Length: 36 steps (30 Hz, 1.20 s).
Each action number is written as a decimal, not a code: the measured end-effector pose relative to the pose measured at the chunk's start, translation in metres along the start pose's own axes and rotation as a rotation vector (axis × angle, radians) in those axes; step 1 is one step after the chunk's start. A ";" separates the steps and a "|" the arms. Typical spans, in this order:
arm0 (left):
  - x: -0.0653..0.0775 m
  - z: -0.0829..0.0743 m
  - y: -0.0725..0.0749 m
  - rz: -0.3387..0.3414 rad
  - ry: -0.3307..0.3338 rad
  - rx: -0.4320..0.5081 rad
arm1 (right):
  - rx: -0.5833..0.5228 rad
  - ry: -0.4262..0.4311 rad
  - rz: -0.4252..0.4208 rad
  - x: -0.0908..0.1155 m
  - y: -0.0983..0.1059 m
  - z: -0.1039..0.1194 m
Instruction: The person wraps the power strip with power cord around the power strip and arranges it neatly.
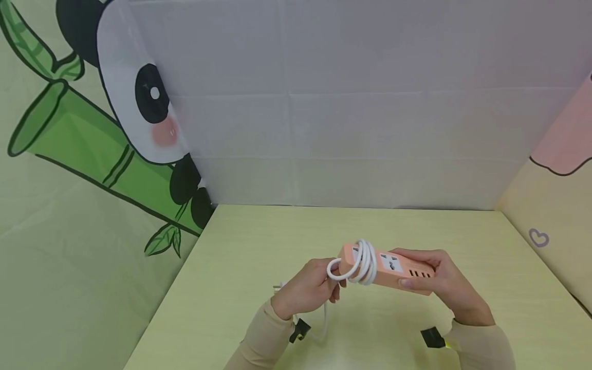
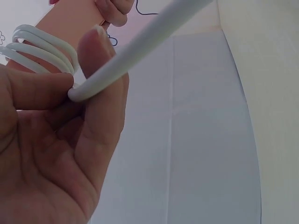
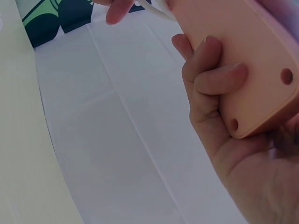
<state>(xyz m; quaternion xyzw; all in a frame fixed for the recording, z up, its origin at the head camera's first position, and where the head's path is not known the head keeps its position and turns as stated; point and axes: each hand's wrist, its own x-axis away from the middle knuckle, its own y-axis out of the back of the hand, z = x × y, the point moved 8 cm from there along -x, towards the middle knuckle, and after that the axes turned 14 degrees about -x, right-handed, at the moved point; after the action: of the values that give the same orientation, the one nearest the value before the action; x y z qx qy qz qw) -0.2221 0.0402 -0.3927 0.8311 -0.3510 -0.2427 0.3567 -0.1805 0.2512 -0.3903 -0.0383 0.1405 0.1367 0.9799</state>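
An orange power strip [image 1: 401,267] is held above the table by my right hand [image 1: 446,280], whose fingers curl under its back in the right wrist view. White cord [image 1: 366,263] is wrapped in several loops around the strip's left end. My left hand [image 1: 307,288] pinches the cord between thumb and finger beside that end, plainly seen in the left wrist view, where the white cord [image 2: 140,51] runs up past the fingers. A loose length of cord hangs below the left hand, and the plug's prongs [image 1: 277,287] show just behind that wrist.
The pale yellow table [image 1: 259,231] extends under both hands to a light grey back wall [image 1: 351,128]. A panda and bamboo print covers the left wall [image 1: 69,267]. Black tabs [image 1: 432,337] stick out by both sleeves.
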 end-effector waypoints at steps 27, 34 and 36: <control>-0.010 -0.004 -0.014 0.033 0.038 0.014 | 0.063 -0.065 -0.140 0.002 0.024 -0.004; -0.012 -0.006 -0.013 0.007 0.026 -0.059 | 0.071 -0.067 -0.149 0.000 0.026 -0.003; -0.013 -0.007 -0.013 0.001 0.018 -0.078 | 0.067 -0.065 -0.149 0.000 0.027 -0.002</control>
<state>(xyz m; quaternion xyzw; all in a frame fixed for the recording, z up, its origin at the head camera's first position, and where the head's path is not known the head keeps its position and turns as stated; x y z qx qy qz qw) -0.2205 0.0593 -0.3967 0.8184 -0.3386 -0.2484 0.3923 -0.1884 0.2766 -0.3937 -0.0115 0.1098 0.0600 0.9921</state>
